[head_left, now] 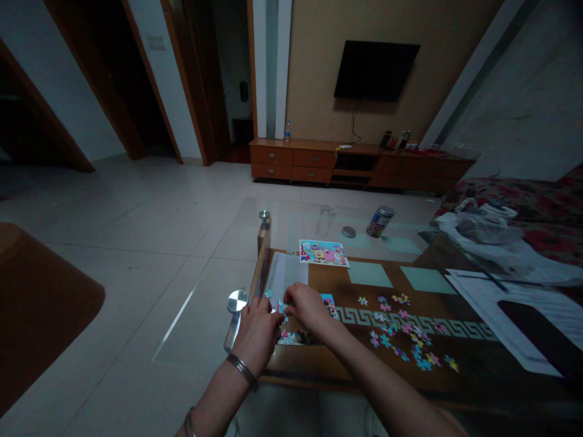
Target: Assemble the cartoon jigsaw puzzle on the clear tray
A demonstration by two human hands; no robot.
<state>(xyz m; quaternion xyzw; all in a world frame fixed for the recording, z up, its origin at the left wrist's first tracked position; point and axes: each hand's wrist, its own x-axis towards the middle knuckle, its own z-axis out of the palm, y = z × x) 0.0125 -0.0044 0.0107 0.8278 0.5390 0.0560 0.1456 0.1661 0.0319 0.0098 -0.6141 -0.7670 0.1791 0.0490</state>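
Note:
A partly joined jigsaw puzzle lies on the glass table, much of it covered by my hands. My left hand, with bracelets at the wrist, is bent over the puzzle's left side. Its fingers are closed, and what they may hold is hidden. From the right, my right hand curls in with thumb and fingers pinched at a small jigsaw piece between the two hands. A loose piece lies just beyond my left fingers. Behind the hands is a colourful cartoon picture card.
Several loose jigsaw pieces are scattered right of my arm. Farther back stand a clear glass, a metal lid and a printed canister. Papers, a dark phone-like slab and plastic bags lie at the right.

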